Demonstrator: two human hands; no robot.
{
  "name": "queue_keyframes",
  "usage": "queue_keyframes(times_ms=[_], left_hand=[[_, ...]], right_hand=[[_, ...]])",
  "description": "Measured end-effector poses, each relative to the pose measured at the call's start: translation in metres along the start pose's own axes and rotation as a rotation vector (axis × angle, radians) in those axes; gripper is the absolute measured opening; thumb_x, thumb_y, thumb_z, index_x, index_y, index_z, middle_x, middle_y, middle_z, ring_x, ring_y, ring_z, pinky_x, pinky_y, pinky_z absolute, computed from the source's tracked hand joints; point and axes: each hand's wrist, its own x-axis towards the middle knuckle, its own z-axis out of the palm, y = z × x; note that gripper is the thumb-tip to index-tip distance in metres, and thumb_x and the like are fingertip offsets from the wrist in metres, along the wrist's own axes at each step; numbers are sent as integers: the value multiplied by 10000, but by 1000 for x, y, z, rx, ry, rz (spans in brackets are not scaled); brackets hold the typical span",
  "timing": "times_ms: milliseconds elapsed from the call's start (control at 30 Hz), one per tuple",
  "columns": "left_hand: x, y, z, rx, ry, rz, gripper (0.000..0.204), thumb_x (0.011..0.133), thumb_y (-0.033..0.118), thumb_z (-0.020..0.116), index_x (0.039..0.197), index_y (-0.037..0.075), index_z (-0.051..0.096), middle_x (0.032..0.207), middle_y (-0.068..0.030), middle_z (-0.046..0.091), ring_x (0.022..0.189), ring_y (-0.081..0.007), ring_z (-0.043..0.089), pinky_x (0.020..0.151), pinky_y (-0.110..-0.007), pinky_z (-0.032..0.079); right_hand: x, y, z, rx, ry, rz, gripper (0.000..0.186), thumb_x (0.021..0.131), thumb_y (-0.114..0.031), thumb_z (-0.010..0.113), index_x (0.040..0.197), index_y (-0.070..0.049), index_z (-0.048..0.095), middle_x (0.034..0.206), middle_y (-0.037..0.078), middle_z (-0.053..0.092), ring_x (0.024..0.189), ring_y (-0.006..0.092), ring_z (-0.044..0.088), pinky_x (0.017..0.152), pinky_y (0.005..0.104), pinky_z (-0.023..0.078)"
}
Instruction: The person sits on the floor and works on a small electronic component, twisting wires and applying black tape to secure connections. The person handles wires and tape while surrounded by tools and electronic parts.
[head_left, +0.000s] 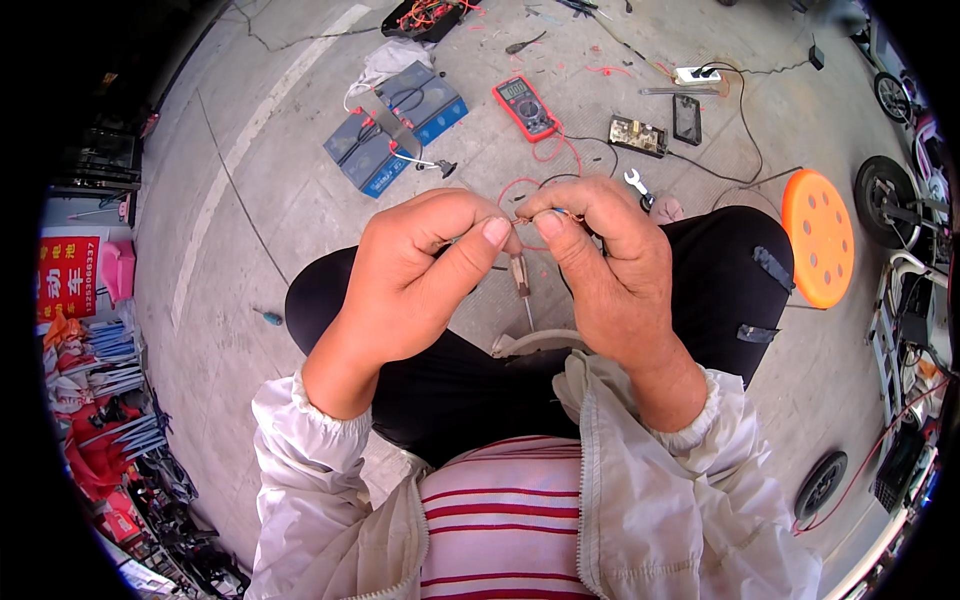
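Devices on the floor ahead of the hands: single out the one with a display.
The red multimeter, lying right of the blue boxes; its screen sets it apart from them and the white power strip.

Repair workshop, electrical plus wheeled stuff. I've got bare concrete floor all around, tools and parts strewn over it: red multimeter, wrench, screwdriver, opened circuit box, wired-up blue boxes, power strip, black tray of tangled wire. Right edge: spoked wheel on a frame, another dark wheel below. Left edge: red sign, heaped goods; maybe part shop, can't tell.
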Motion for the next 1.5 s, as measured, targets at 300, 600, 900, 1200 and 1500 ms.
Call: queue_keyframes(times_ms=[300,600,900,1200,1500], left_hand=[[-29,6,-63,-20,325,-105,227,958,128,552,862,-35,678,798,-52,668,630,-66,450,628,-238,414],[-61,6,-151,-654,585,181,240,1023,207,465,990,2,585,678,45,352,571,-43,260,496,-204,229],[-94,7,-178,-720,585,255,221,1026,202,465,1000,9,568,719,28,359,580,-54,282,497,-214,258],[-82,10,-156,-732,608,205,227,1026,219,460,985,26,572,704,39,353,584,-52,278,507,-210,250],[-60,-1,-141,-712,698,95,271,1004,239,489,955,4,613,669,34,402,572,-63,325,506,-224,280]], right_hand=[[-7,38,-44,325,397,412,164,979,-151,570,986,-12,657,780,-41,576,624,26,452,564,194,377],[-31,68,-11,338,123,509,178,970,-141,561,990,-2,672,807,2,601,811,80,519,799,244,405],[-37,87,-17,440,157,552,165,963,-118,563,974,4,674,810,20,618,777,94,536,772,256,438],[-35,85,-14,562,141,650,168,964,-137,571,967,-4,674,779,20,619,728,98,535,702,247,431],[-37,85,-11,649,171,637,170,976,-138,557,994,4,650,808,22,596,719,101,515,675,245,409]])
